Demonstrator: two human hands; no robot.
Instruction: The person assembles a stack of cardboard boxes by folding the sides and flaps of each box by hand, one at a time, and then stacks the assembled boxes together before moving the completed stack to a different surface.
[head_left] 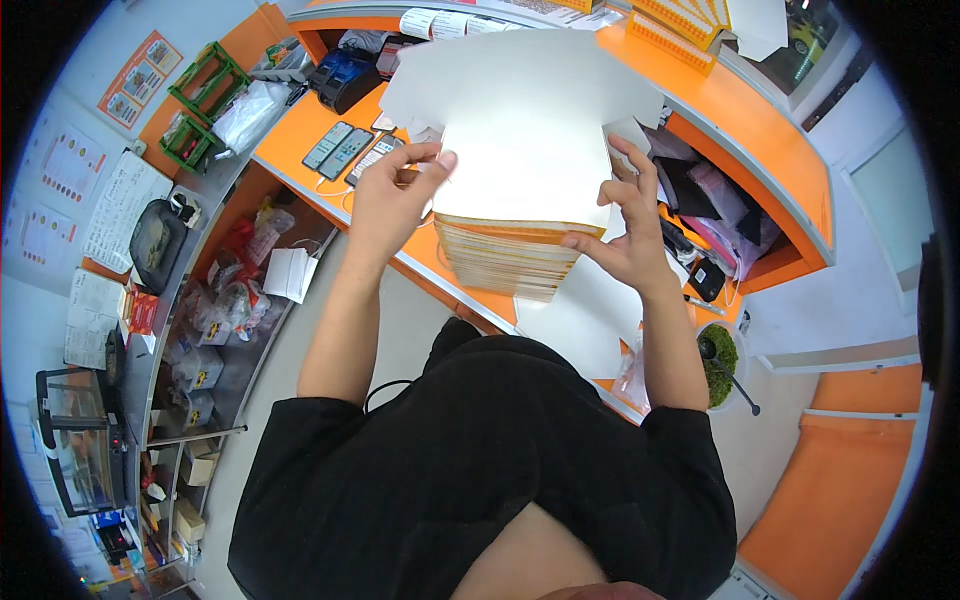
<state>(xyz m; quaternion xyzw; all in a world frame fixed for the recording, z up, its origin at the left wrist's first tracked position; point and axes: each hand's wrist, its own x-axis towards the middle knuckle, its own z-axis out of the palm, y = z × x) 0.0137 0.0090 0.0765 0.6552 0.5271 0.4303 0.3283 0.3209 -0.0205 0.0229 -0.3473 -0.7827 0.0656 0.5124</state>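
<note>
A tall stack of flat cardboard box blanks (505, 258), with yellow-orange edges, stands on the orange counter in front of me. Its plain white top blank (525, 130) spreads into wide flaps at the far end. At the left edge of the stack, my left hand (398, 195) is closed, thumb and fingertips pinched at the white card's border. My right hand (632, 222) is at the right side with fingers apart and bent, the thumb against the near right corner. Whether its other fingertips touch the card, I cannot tell.
Phones (340, 150) lie on the counter (285, 155) left of the stack. White sheets (585, 318) lie to its right, near a cubby (720, 190) of bags. A pot of green plants (720, 365) stands by my right elbow. Metal shelving (235, 370) lines the left.
</note>
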